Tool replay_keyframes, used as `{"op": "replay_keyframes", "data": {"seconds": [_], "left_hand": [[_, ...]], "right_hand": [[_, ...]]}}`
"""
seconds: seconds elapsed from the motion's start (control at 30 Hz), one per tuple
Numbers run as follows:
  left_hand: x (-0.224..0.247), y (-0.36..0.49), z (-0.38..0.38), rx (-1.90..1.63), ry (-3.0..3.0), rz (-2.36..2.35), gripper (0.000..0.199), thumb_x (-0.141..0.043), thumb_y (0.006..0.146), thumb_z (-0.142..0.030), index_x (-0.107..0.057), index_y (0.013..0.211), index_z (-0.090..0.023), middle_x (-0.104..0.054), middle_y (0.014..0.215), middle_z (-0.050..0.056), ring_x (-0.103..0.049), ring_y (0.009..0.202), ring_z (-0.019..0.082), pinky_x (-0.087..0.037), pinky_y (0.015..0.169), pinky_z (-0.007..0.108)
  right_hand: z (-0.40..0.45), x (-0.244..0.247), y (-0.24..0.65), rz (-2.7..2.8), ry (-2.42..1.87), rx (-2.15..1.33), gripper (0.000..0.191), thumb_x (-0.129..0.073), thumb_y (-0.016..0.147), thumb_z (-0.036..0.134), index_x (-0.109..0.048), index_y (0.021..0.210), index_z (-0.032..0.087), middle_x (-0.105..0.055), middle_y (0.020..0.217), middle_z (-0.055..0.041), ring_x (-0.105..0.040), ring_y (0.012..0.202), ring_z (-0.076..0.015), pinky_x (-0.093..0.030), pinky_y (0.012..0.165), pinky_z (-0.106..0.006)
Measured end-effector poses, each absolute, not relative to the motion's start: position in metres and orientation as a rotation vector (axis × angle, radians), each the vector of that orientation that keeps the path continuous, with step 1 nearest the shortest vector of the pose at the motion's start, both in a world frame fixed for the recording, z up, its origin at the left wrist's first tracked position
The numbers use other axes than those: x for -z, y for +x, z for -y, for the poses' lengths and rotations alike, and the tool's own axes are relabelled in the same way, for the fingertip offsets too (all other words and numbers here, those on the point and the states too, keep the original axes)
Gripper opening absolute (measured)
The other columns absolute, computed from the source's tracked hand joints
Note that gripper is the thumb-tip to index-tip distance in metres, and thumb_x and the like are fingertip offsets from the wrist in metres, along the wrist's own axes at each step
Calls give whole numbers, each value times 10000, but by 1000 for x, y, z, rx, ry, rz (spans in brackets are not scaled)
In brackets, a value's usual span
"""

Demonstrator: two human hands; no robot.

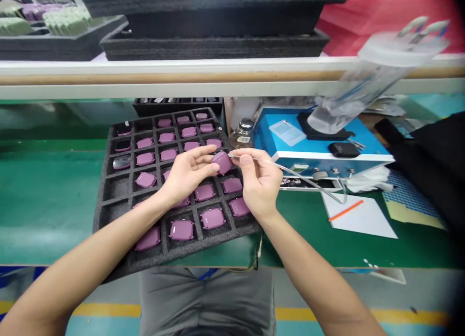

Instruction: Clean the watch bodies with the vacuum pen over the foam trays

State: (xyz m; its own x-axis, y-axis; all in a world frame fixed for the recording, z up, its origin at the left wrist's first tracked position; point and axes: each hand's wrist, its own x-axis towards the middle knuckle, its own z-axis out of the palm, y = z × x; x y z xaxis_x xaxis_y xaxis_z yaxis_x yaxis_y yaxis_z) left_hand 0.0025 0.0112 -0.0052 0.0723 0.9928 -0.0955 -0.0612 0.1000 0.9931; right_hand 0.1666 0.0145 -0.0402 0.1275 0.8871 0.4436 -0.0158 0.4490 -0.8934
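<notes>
My left hand (191, 173) pinches a purple watch case (222, 162) between thumb and fingers, above the right part of a dark foam tray (118, 187). Closed around a thin tool (254, 158) with a clear tube behind it, my right hand (259, 181) holds its tip at the case's right edge. Several more purple cases, such as one at the front (181, 230), lie in the tray's compartments. Two dark-faced pieces (121, 162) (122, 145) sit in its left column. What the tool tip touches is too small to tell.
A blue machine (316, 149) stands right of the tray, bearing a clear cylinder (348, 93). A small glass bottle (242, 134) is beside it. White paper with an orange stick (346, 211) lies at the right. A shelf edge (181, 77) crosses behind.
</notes>
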Motion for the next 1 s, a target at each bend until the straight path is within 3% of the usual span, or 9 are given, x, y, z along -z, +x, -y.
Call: {"op": "replay_keyframes", "data": {"seconds": [0.17,0.33,0.57,1.0], "left_hand": [[10,-4,-4,-1224,994,-1147,453,-914,693,-261,-712,1083,-150,-772,1048,74,-727,951,180,-569,970,345],[11,0,-5,-1313,926,-1117,500,-891,701,-203,-686,1157,-182,-750,1120,44,-706,1001,152,-559,982,311],[5,3,2,-1235,947,-1250,362,-907,703,-303,-738,983,-147,-802,930,63,-731,794,155,-581,729,254],[2,4,4,-1249,958,-1255,397,-941,662,-340,-753,954,-147,-801,840,45,-707,685,140,-576,654,244]], "right_hand": [[-12,40,166,1264,-873,-806,169,-634,1002,345,-748,1018,221,-772,1026,-57,-749,962,-192,-636,924,-370],[-10,39,167,1280,-875,-855,166,-636,1001,331,-754,1019,216,-770,1014,-54,-756,943,-194,-652,895,-381],[-8,40,166,1287,-890,-852,187,-637,1000,368,-755,1028,226,-780,1034,-55,-768,968,-207,-675,890,-391],[-8,39,165,1277,-909,-836,176,-651,993,363,-764,1012,228,-789,1009,-55,-780,941,-207,-691,848,-374]]}}
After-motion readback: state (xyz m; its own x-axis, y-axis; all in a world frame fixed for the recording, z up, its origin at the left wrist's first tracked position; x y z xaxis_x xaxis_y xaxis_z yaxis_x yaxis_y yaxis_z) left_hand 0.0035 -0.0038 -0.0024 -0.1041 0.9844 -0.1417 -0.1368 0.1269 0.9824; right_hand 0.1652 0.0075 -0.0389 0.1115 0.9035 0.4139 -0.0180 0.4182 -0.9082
